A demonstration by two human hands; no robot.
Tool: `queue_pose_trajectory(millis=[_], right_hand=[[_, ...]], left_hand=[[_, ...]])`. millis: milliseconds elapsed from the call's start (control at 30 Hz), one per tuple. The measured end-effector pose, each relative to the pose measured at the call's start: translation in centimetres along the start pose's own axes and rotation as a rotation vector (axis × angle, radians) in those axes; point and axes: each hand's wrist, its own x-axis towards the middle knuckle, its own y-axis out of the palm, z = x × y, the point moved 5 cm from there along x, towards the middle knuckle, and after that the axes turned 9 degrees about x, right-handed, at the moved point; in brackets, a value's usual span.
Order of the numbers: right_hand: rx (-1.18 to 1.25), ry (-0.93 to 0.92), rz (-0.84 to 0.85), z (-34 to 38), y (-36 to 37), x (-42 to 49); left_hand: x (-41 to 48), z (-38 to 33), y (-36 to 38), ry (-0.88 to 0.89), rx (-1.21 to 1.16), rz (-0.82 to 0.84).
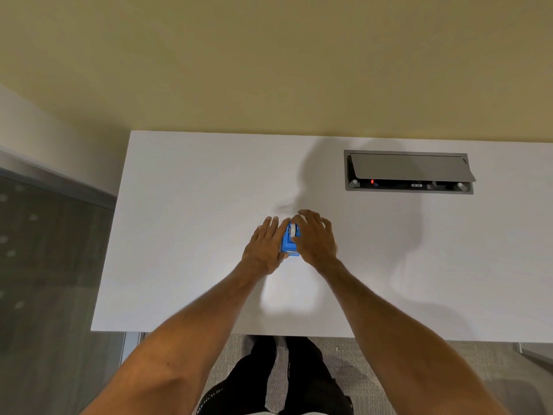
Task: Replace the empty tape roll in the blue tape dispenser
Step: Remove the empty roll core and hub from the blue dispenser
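The blue tape dispenser [289, 241] rests on the white table [185, 235] near its middle. A white roll [294, 229] shows at the dispenser's far end. My left hand [264, 246] presses flat against the dispenser's left side. On the right side, my right hand [314, 236] cups it, fingertips curled over the far end by the roll. Most of the dispenser's body is hidden between the two hands.
A grey cable box [408, 172] with its lid raised is set into the table at the far right. The yellow wall runs behind the table. The table's near edge is just in front of my legs.
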Motion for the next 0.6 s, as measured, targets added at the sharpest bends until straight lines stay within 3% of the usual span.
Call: queue_pose_trajectory(millis=[333,600], right_hand=[[0.073,-0.012,-0.032,0.0,-0.8,-0.6],[0.281,0.012,-0.066,0.0,-2.0,-1.7]], left_hand=[[-0.2,-0.1,-0.1,-0.05,-0.015,0.021],[-0.7,-0.4,-0.9,-0.044,-0.126,0.11]])
